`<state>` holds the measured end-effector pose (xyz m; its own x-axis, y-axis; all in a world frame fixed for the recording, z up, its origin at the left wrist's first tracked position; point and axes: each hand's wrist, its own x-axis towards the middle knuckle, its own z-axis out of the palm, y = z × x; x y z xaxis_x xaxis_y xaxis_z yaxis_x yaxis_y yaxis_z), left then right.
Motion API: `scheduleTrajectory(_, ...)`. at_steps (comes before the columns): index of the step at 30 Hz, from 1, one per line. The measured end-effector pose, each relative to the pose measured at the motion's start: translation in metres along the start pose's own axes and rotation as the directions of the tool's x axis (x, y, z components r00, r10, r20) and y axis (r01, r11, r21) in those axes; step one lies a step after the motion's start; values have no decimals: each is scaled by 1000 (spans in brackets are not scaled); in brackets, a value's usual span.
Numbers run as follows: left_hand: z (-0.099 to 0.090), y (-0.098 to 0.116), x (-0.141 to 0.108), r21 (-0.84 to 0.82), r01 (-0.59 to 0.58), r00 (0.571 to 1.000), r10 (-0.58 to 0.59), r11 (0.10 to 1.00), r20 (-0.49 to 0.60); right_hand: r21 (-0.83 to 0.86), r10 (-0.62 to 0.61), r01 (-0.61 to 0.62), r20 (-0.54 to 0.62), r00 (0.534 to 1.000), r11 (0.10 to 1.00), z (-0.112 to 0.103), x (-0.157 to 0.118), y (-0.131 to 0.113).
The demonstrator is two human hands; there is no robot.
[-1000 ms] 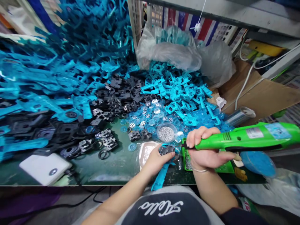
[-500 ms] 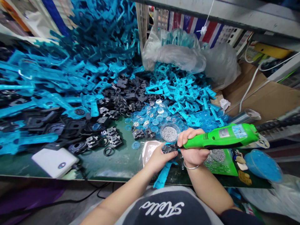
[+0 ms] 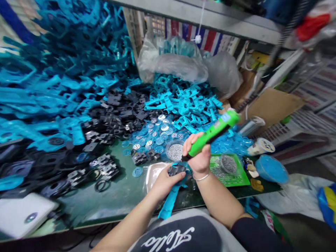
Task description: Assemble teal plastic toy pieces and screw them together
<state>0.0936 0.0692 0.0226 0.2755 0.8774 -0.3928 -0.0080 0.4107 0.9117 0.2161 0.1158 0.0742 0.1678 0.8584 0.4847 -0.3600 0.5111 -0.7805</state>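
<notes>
My right hand (image 3: pixel 198 154) is wrapped round a green electric screwdriver (image 3: pixel 210 136), its cord end pointing up to the right. The tool's dark tip end is just above my left hand (image 3: pixel 164 182). Between left thumb and fingers I grip a dark grey plastic part (image 3: pixel 177 170) set on a blue plastic piece (image 3: pixel 169 203), whose long end points down toward me. Behind the hands stands a round clear dish of small silver screws (image 3: pixel 175 151). A green perforated tray (image 3: pixel 238 178) lies right of my right wrist, bearing another dish of screws (image 3: pixel 228 163).
Blue plastic parts (image 3: pixel 65 87) pile high at the left and back. Dark parts (image 3: pixel 120 108) and clear blue discs (image 3: pixel 157 134) lie mid-table. A white box-shaped device (image 3: pixel 23 213) sits front left, a blue-filled tub (image 3: pixel 271 169) front right. A metal shelf edge (image 3: pixel 223 28) crosses above.
My right hand has raised the screwdriver off the dark part and tilted it, cord end upward. The left hand keeps its grip. The view has swung to the right.
</notes>
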Motion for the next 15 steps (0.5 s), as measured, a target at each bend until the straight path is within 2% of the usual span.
scheduleTrajectory(2, -1, -3, -3, -10, 18, 1000, -19, 1000, -17, -51, -42, 37, -100, 994, 998, -9, 6, 8)
scheduleTrajectory(3, -2, -5, -6, -20, 20, 999, -20, 1000, -31, -109, -55, 44, -103, 993, 993, -18, 6, 10)
scheduleTrajectory(5, -8, -12, -13, -33, 16, 997, -19, 999, -70, -324, -35, 21, -38, 999, 946, -46, 2, 2)
scheduleTrajectory(6, -14, -15, -16, -26, 19, 996, -22, 999, -91, -505, 0, -10, -21, 1000, 863, -66, -2, -8)
scheduleTrajectory(7, -20, -18, -20, -14, 28, 993, -30, 1000, -111, -684, 32, -42, -27, 999, 729, -90, -7, -25)
scheduleTrajectory(8, -26, -21, -23, -3, 36, 991, -36, 999, -130, -868, 18, -102, -107, 994, 486, -117, -12, -46)
scheduleTrajectory(9, -33, -23, -26, 8, 45, 989, -44, 999, -141, -963, -17, -227, -232, 973, 145, -146, -16, -70)
scheduleTrajectory(10, -39, -25, -29, 15, 55, 988, -52, 998, -146, -945, -67, -328, -327, 943, 1, -176, -20, -95)
scheduleTrajectory(13, -50, -26, -32, 4, 66, 988, -65, 998, -141, -800, -133, -539, -523, 842, -264, -256, -26, -155)
scheduleTrajectory(15, -49, -24, -32, 2, 40, 990, -39, 999, -136, -715, -103, -570, -584, 805, -405, -291, -27, -170)
